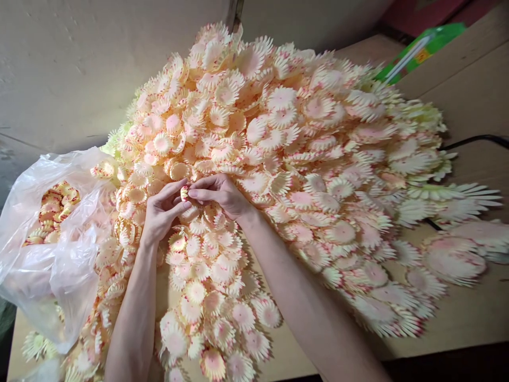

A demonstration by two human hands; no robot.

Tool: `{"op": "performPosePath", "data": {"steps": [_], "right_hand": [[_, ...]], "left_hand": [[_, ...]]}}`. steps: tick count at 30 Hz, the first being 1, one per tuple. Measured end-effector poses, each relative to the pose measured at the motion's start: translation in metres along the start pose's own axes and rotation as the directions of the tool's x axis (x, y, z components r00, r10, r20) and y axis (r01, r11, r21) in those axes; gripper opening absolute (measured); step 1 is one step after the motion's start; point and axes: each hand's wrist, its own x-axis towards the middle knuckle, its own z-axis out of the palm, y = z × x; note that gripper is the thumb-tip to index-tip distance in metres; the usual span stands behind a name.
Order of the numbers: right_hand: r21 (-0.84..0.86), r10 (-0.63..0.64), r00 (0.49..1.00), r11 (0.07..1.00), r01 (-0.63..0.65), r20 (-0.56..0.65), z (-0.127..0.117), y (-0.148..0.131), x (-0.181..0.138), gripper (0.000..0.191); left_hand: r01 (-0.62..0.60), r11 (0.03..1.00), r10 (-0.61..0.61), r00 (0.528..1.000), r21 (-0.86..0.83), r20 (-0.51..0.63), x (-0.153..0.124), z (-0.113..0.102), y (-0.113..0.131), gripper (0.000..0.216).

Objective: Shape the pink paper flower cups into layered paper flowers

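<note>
Near the middle of the view, my left hand [164, 208] and my right hand [222, 195] meet fingertip to fingertip. Between them is a small cream flower-petal piece [184, 193] with red edges, pinched by the fingers of both hands. A large heap of round, fringed petal pieces [280, 101], cream with pink centres, rises behind and around the hands. More loose petal pieces [210, 273] lie between my forearms. The underside of the held piece is hidden by my fingers.
A translucent plastic bag [75, 265] at the left holds red-edged pieces. Everything lies on a light wooden table [457, 313] against a pale wall [59, 69]. A green package [425, 50] and a black cable [477, 139] are at the right.
</note>
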Motion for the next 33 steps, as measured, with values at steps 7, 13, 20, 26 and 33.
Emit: {"op": "performPosePath", "data": {"steps": [7,13,20,26,33], "right_hand": [[-0.009,0.000,1.000,1.000,0.000,-0.004,-0.004,0.008,0.002,0.019],[0.010,0.019,0.999,1.000,-0.019,-0.028,-0.002,0.006,0.002,0.014],[0.028,0.039,0.998,0.999,-0.037,-0.047,0.000,0.005,0.004,0.013],[0.027,0.033,0.999,0.999,-0.032,-0.029,-0.003,0.006,0.004,0.012],[-0.020,-0.013,0.999,1.000,0.014,0.044,-0.002,0.006,0.001,0.030]], "left_hand": [[-0.008,1.000,0.007,1.000,0.003,0.022,0.001,0.001,0.000,0.048],[-0.003,1.000,0.003,1.000,0.000,0.025,0.001,0.002,0.001,0.049],[-0.008,0.999,0.005,0.996,-0.033,-0.085,0.001,0.003,0.004,0.032],[0.047,0.980,-0.083,0.980,-0.194,-0.181,0.003,0.004,0.010,0.031],[-0.008,0.993,-0.005,0.993,-0.118,-0.115,0.002,0.005,0.007,0.034]]}}
